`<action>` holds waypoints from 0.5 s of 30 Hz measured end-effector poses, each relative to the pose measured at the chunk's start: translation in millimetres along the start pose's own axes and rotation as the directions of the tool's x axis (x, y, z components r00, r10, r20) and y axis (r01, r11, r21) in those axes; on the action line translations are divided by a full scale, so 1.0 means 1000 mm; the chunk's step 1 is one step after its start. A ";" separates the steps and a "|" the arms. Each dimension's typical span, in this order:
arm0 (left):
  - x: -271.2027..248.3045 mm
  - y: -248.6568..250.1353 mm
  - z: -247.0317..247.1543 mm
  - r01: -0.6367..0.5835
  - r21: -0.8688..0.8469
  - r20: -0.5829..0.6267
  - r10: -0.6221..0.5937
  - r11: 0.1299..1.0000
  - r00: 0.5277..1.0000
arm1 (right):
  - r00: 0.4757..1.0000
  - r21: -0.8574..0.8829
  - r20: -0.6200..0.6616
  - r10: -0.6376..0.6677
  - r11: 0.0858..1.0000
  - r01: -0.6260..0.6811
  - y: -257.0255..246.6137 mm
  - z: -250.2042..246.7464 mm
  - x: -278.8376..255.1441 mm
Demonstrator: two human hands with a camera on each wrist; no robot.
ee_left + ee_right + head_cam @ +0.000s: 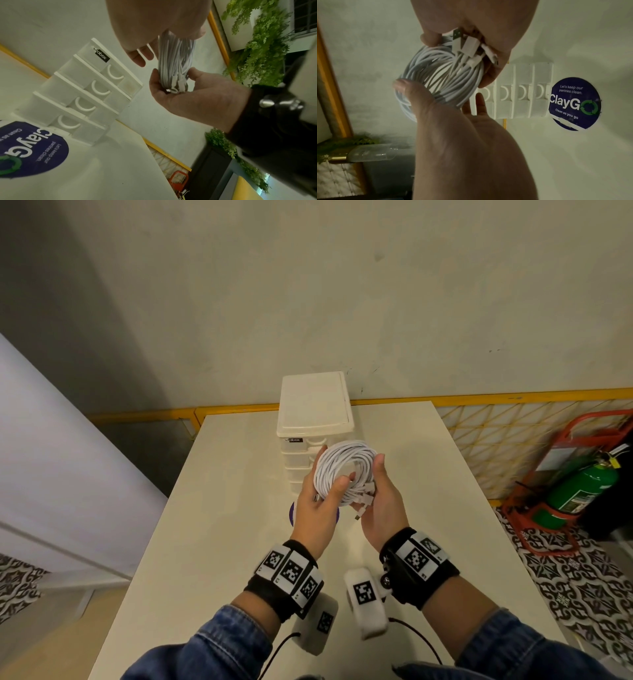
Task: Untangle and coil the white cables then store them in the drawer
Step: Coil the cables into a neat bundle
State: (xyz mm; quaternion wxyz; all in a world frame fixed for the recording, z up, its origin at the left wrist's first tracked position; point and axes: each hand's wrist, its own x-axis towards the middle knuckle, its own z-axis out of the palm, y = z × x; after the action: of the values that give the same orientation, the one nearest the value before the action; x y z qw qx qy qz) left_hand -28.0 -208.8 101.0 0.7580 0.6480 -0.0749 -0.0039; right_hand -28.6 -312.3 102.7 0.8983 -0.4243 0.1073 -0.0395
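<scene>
The white cables point(346, 470) are wound into one round coil that I hold in the air with both hands, just in front of the white drawer unit point(313, 405). My left hand point(329, 477) grips the coil's left side, thumb through the middle. My right hand point(376, 484) grips the right side, where the plug ends point(471, 47) bunch together under its thumb. The left wrist view shows the coil point(175, 60) edge-on between my left hand point(164, 31) and right hand point(180, 86). All drawers point(82, 92) look closed.
The drawer unit stands at the far middle of a white table point(239, 542). A round purple sticker point(575, 104) lies on the table right before it. A green fire extinguisher point(579, 491) in a red stand sits on the floor to the right, by a yellow railing point(479, 398).
</scene>
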 end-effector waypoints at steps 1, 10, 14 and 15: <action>0.000 -0.001 0.000 0.006 0.005 0.008 -0.006 1.000 1.000 | 1.000 -0.002 -0.022 -0.002 1.000 0.002 0.000 -0.001 0.001; 0.001 -0.001 -0.011 0.182 -0.017 0.163 -0.177 0.983 0.971 | 0.966 -0.065 -0.213 -0.147 0.989 0.136 -0.013 -0.002 0.001; 0.011 0.008 -0.021 0.190 -0.021 0.219 -0.181 0.982 0.959 | 0.953 -0.310 -0.160 -0.257 0.930 0.199 -0.020 -0.004 0.001; 0.015 0.013 -0.022 0.198 0.001 0.206 -0.194 0.980 0.959 | 0.953 -0.364 -0.121 -0.276 0.906 0.216 -0.020 -0.003 0.001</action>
State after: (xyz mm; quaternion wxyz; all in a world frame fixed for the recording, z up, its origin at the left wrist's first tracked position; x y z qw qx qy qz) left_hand -12.2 -187.0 111.8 0.7483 0.6410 -0.0879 -0.1463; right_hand -28.3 -327.7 116.4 0.7847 -0.5810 0.1343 -0.1695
